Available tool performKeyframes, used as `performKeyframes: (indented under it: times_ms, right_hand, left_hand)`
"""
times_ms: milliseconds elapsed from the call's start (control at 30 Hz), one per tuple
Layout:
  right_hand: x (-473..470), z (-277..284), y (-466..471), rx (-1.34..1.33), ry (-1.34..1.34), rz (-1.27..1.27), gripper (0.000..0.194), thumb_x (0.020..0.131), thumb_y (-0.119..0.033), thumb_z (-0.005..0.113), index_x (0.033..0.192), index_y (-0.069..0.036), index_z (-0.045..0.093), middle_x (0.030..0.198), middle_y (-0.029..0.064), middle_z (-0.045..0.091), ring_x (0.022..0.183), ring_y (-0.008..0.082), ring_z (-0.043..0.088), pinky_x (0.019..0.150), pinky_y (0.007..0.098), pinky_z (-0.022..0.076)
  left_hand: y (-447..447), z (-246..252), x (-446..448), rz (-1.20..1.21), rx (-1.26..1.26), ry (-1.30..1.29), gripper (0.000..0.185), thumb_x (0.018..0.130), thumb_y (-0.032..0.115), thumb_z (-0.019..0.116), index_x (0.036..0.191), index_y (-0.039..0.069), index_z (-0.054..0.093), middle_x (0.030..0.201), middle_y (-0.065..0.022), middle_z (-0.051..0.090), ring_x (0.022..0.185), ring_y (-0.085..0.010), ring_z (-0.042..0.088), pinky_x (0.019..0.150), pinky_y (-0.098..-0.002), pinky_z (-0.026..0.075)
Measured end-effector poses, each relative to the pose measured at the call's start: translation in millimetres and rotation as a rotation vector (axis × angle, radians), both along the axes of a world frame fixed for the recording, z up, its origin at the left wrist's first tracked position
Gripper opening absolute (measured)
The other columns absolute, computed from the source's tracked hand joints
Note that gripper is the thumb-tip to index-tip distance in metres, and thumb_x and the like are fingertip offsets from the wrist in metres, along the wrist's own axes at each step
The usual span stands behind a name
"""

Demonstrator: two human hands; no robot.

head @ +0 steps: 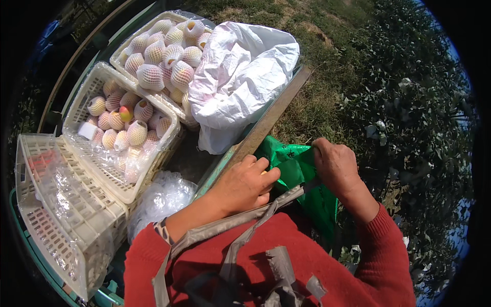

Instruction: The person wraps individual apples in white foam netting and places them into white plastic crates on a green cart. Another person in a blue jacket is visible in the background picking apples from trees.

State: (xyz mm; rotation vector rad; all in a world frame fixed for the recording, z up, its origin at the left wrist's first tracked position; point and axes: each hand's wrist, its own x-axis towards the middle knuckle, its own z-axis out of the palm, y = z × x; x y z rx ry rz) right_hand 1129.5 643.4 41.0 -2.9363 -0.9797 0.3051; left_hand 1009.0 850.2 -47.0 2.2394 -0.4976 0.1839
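A green plastic bag [293,169] hangs in front of my body, beside the wooden edge of a cart. My right hand [335,165] grips its rim on the right side. At its left side is my left hand [245,184], with the fingers curled; a small yellowish thing shows between them, too hidden to name. Grey straps cross my red sweater below the hands. To the left, fruits in white foam nets [137,132] lie in a plastic-lined crate, one reddish-yellow fruit [126,113] partly bare among them.
Behind that lined crate [172,128] stands another crate [115,57] heaped with netted fruits. A white woven sack [245,76] rests at the cart's wooden edge [284,99]. An empty lined crate [50,215] and crumpled clear plastic [165,199] are nearer. Leafy plants [406,115] grow at right.
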Motion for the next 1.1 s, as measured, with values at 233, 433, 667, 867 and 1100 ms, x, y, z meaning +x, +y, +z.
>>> performKeyframes:
  times_ms: [233,433,667,867,1100]
  right_hand:
    - [-30,3,-2,-0.472,0.538,0.105,0.019,0.078,-0.005,0.057,0.091,-0.003,0.071,0.092,0.0205,0.070,0.091,0.0387,0.068,0.079,0.0429,0.0552]
    - [-44,-113,-10,-0.400,0.223,0.338,0.014,0.080,-0.014,0.063,0.084,-0.004,0.072,0.084,0.0192,0.070,0.080,0.0376,0.069,0.070,0.0453,0.0558]
    - [-45,-151,31,-0.631,0.154,0.457,0.016,0.079,-0.013,0.063,0.088,-0.003,0.072,0.080,0.0182,0.070,0.076,0.0384,0.069,0.068,0.0455,0.0552]
    - [-6,49,37,-0.512,0.699,0.620,0.019,0.083,-0.015,0.065,0.094,-0.002,0.072,0.076,0.0164,0.069,0.072,0.0342,0.069,0.065,0.0434,0.0548]
    - [16,37,116,0.850,0.923,0.040,0.048,0.099,-0.019,0.062,0.144,-0.006,0.050,0.099,0.0047,0.068,0.088,0.0124,0.066,0.077,0.0268,0.0550]
  left_hand:
    - [-6,14,-14,-0.047,0.054,0.045,0.030,0.073,0.015,0.071,0.099,0.007,0.058,0.087,-0.0120,0.054,0.083,-0.0325,0.055,0.074,-0.0412,0.050]
    - [-24,26,-22,-0.163,0.062,-0.075,0.042,0.064,0.021,0.077,0.099,0.010,0.058,0.085,-0.0066,0.054,0.081,-0.0267,0.055,0.061,-0.0359,0.048]
    - [-23,26,-38,-0.127,0.101,-0.040,0.044,0.067,0.019,0.077,0.107,0.012,0.059,0.085,-0.0057,0.051,0.081,-0.0256,0.054,0.060,-0.0353,0.047]
    - [45,39,-69,0.125,-0.573,0.342,0.061,0.073,0.021,0.079,0.129,0.009,0.056,0.106,-0.0127,0.060,0.098,-0.0267,0.062,0.085,-0.0380,0.052]
    - [92,38,-80,0.331,-1.473,0.403,0.054,0.083,0.043,0.074,0.118,0.005,0.059,0.112,-0.0140,0.059,0.095,-0.0275,0.067,0.084,-0.0405,0.057]
